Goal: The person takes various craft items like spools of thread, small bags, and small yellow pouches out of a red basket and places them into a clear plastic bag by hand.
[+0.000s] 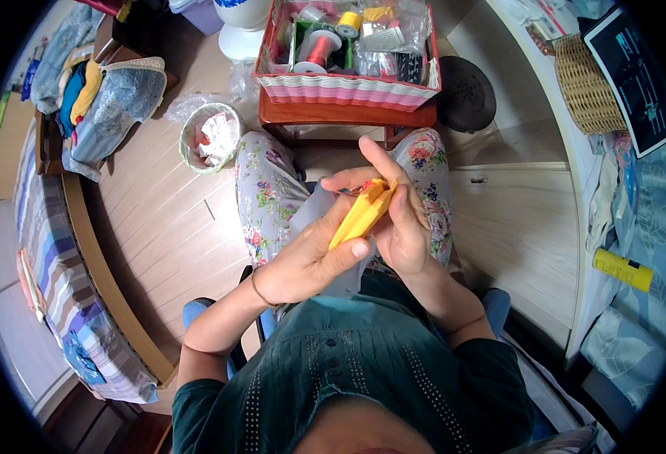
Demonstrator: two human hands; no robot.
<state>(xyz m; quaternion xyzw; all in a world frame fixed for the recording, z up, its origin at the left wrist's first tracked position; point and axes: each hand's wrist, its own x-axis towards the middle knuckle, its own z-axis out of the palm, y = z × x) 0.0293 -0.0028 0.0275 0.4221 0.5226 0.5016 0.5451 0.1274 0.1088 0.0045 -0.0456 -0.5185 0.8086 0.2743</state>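
Note:
Over my lap, a folded bright yellow piece (362, 216), cloth or felt by its look, is tilted up to the right. My left hand (306, 253) is closed on it, thumb lying along its lower end and fingers behind. At the upper end, my right hand (408, 234) has its thumb against the piece's edge, while two fingers stretch out beyond it. A bit of red shows at the top of the piece, too small to make out. Beneath the hands, a translucent whitish sheet (314, 216) lies across my floral trousers (265, 200).
Ahead, a red-and-white box (348, 89) of spools and plastic bags sits on a wooden stool (340, 113). A lined waste bin (189, 140) stands to its left, a dark round object (465, 94) to its right. Beside me on the right is a pale cabinet (514, 227); a bed (60, 280) is at left.

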